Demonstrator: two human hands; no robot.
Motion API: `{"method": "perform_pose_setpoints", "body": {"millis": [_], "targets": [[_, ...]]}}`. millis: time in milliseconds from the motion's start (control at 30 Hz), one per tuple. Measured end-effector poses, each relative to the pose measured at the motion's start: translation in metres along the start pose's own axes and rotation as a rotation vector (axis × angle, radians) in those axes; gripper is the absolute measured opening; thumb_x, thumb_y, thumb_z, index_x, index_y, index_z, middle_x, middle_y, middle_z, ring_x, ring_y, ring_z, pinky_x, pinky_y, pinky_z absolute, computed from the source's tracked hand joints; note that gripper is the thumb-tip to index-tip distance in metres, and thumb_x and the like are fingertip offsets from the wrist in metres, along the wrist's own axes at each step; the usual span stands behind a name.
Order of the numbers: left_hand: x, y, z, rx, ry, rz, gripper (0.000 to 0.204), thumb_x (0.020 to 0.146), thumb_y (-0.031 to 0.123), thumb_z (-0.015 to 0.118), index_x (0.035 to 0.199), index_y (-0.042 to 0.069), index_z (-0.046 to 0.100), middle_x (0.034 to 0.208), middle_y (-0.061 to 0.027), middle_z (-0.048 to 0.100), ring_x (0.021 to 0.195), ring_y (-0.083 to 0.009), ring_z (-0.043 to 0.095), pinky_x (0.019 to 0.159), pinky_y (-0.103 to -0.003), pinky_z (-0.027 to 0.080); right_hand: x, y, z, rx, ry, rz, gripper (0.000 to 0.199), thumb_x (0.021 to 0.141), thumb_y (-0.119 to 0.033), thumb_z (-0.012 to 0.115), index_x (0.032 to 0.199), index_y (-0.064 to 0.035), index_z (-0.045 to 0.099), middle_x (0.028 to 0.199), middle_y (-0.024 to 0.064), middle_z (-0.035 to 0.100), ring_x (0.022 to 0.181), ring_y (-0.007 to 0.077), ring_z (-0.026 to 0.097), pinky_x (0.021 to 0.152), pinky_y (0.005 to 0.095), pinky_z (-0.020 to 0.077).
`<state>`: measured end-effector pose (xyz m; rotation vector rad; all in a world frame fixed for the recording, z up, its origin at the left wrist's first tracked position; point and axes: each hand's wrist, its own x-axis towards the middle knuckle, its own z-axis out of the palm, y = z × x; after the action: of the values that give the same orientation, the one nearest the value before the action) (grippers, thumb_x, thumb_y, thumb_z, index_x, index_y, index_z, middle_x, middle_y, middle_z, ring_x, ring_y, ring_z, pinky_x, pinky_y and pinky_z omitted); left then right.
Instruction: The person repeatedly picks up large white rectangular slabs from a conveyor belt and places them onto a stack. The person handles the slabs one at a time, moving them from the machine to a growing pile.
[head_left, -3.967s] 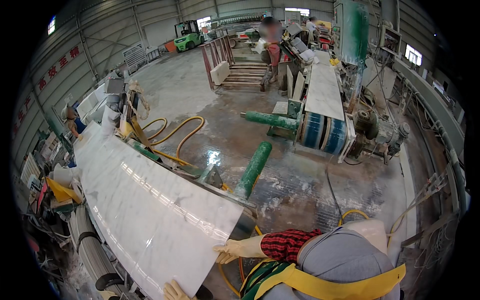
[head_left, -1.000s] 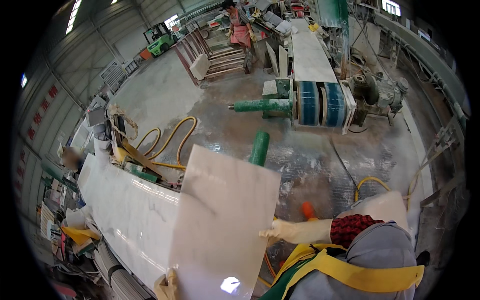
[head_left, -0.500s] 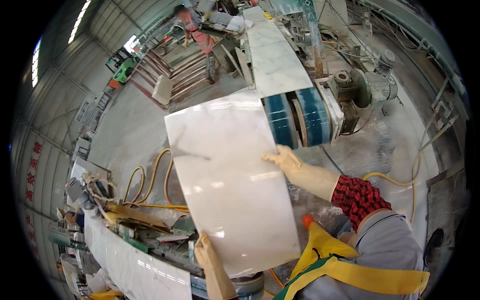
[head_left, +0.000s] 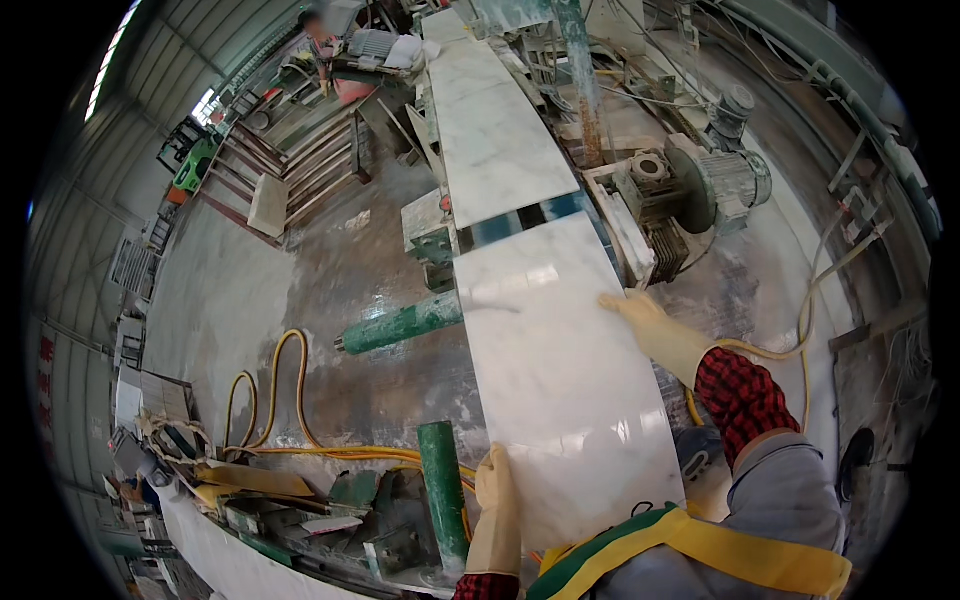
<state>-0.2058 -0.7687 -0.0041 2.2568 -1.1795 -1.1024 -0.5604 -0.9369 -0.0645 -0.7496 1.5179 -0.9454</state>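
Observation:
Between my hands is a polished white stone slab [head_left: 570, 390] with faint grey veining. My left hand [head_left: 497, 495], in a cream rubber glove, grips its left edge near the close end. Farther up, my gloved right hand [head_left: 643, 322] is closed on the right edge. The slab's far end lies over the near end of a conveyor with blue belts [head_left: 520, 222]; whether it rests on them I cannot tell. A second veined white slab [head_left: 500, 130] lies on the conveyor just beyond, with a narrow strip of belt showing between the two.
Right of the conveyor sits a dusty motor [head_left: 715, 185]. Green rollers [head_left: 405, 325] jut out at the left. A yellow hose [head_left: 300, 400] loops over the wet floor. Scrap pieces [head_left: 350, 490] lie at lower left. Farther off are a slatted rack [head_left: 285, 180], a green forklift [head_left: 192, 165] and a person [head_left: 320, 50].
The slab has swung into line with the conveyor, and its far end has come over the blue belts. Both hands moved along with it. My view has shifted too, uncovering the green rollers.

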Motion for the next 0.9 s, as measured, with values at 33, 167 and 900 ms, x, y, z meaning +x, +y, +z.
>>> {"method": "perform_pose_setpoints", "body": {"millis": [33,167,900], "targets": [[-0.003,0.014,-0.002,0.025,-0.026,0.009,0.069,0.098,0.057,0.038,0.12,0.0,0.07,0.113,-0.0237,0.071,0.109,-0.0388,0.065,0.096,-0.044,0.046,0.018,0.037,-0.013,-0.043,0.038,-0.133,0.056,0.088,-0.032,0.077,0.128,0.0033,0.06,0.117,0.0174,0.067,0.102,0.0271,0.066,0.087,0.0392,0.0542],[-0.001,0.038,-0.006,0.123,-0.023,-0.033,0.072,0.098,0.058,0.036,0.129,0.001,0.066,0.121,-0.0271,0.067,0.117,-0.0426,0.061,0.104,-0.046,0.043,0.02,0.041,-0.005,0.027,0.077,-0.112,0.044,0.092,-0.032,0.074,0.118,0.0023,0.065,0.105,0.014,0.07,0.092,0.0226,0.068,0.08,0.0367,0.0552],[0.075,0.063,-0.007,0.074,-0.135,0.057,0.071,0.098,0.059,0.036,0.134,0.005,0.064,0.135,-0.022,0.063,0.128,-0.0388,0.057,0.109,-0.044,0.041,-0.201,0.041,0.016,0.16,0.093,0.142,0.048,0.099,-0.036,0.068,0.128,0.0015,0.063,0.109,0.0102,0.071,0.093,0.0184,0.067,0.082,0.0347,0.0552]]}}
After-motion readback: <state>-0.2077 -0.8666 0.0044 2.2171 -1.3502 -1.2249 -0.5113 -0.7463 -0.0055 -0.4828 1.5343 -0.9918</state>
